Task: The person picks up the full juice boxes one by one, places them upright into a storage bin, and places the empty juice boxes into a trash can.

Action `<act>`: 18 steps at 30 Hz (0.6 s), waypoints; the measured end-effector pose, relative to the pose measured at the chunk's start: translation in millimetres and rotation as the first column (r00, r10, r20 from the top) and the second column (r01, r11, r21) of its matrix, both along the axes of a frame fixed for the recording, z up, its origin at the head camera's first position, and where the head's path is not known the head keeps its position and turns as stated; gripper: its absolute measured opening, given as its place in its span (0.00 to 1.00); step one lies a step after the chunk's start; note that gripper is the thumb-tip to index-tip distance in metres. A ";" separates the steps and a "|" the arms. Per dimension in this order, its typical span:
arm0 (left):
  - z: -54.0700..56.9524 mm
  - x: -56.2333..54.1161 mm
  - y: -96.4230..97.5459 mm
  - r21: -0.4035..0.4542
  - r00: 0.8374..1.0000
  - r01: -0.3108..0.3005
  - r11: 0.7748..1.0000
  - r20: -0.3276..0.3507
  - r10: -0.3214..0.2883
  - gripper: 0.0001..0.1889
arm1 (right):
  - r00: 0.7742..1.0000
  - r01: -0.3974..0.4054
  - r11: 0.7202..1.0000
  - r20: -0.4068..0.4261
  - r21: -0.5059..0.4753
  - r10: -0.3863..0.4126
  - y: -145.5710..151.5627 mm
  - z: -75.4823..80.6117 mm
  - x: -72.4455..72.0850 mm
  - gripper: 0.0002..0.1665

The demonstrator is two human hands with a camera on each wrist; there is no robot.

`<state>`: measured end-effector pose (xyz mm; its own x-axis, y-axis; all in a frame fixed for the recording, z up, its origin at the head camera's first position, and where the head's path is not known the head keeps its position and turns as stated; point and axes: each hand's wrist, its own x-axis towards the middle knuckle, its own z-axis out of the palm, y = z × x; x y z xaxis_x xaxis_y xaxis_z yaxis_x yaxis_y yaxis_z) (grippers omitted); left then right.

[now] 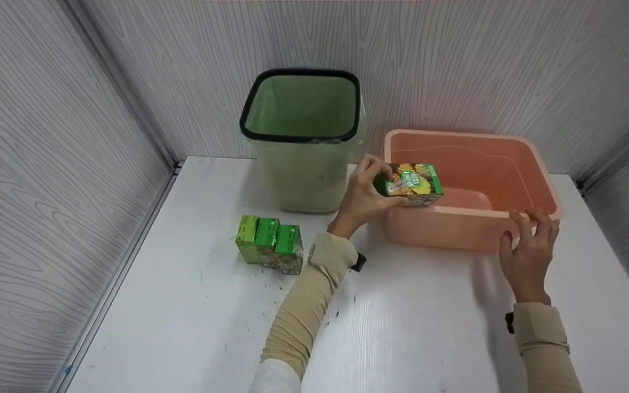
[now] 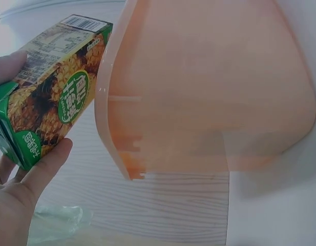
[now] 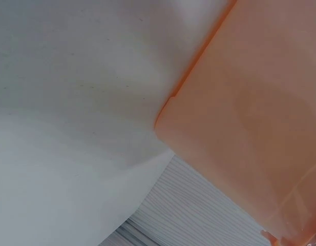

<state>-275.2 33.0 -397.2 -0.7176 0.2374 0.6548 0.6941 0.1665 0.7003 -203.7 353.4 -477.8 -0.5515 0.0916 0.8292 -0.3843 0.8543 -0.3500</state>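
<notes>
My left hand (image 1: pixel 363 194) grips a green juice carton (image 1: pixel 414 181) with pineapples printed on it, thumb on one side and fingers on the other. In the head view the carton lies on its side at the front left rim of a pink plastic basin (image 1: pixel 429 228). The left wrist view shows the carton (image 2: pixel 60 87) tilted beside the basin's rim (image 2: pixel 102 97). My right hand (image 1: pixel 530 256) holds the basin's front rim near its right corner, fingers bent over the edge and thumb against the outer wall. The right wrist view shows only the basin wall (image 3: pixel 239 128), not the hand.
Left of my left forearm, three green cartons (image 1: pixel 268 243) stand in a row on the white table (image 1: pixel 183 316). A bin (image 1: pixel 309 174) with a black rim and a green liner is behind them, left of the basin. Grey wood-grain panels (image 1: pixel 456 60) enclose the table. Small dark specks dot the tabletop.
</notes>
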 end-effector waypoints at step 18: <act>5.7 -18.3 27.8 -0.101 1.000 0.021 0.995 -0.020 -0.023 0.21 | 1.000 -0.005 1.000 0.015 0.016 0.004 2.2 0.7 0.8 0.20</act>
